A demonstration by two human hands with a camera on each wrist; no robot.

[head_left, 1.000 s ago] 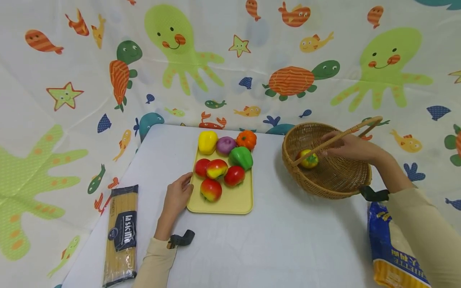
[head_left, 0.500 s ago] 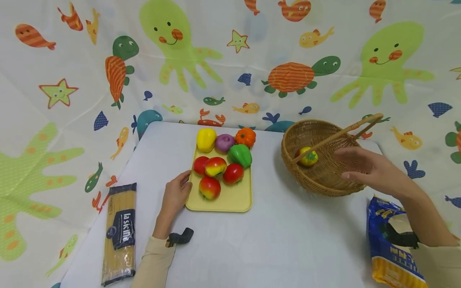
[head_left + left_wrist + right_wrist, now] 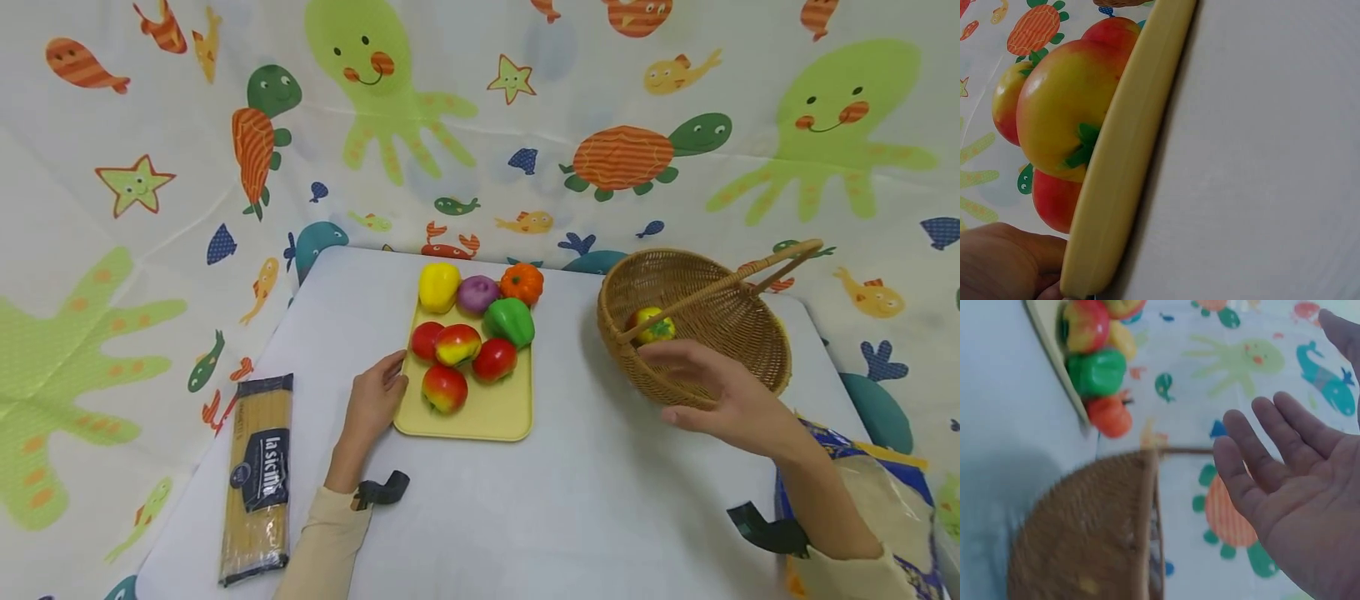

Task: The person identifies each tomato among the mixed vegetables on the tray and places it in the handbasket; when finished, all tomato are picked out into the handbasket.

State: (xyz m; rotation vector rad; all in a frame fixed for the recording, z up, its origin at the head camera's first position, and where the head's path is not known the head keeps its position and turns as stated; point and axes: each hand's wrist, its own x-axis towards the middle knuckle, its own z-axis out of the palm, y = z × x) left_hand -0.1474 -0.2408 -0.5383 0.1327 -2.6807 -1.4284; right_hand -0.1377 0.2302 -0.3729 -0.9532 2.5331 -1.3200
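My left hand holds the left rim of a pale yellow tray, its fingers bent at the edge. On the tray lie several red and yellow toy fruits, a green pepper, a purple onion, a yellow pepper and an orange pumpkin. With nothing in it, my right hand hovers by the near side of a wicker basket, fingers spread in the right wrist view. Inside the basket sits one yellow-red toy fruit with a green leafy top.
At the left lies a pack of long pasta. A blue and yellow pasta bag lies at the right, partly behind my right forearm. The basket's arched handle leans to the right. A sea-animal cloth hangs behind the white table.
My right hand has come out of the basket, first back to the right, then leftward along its near side. The fruit stays in the basket. My left hand keeps its place at the tray.
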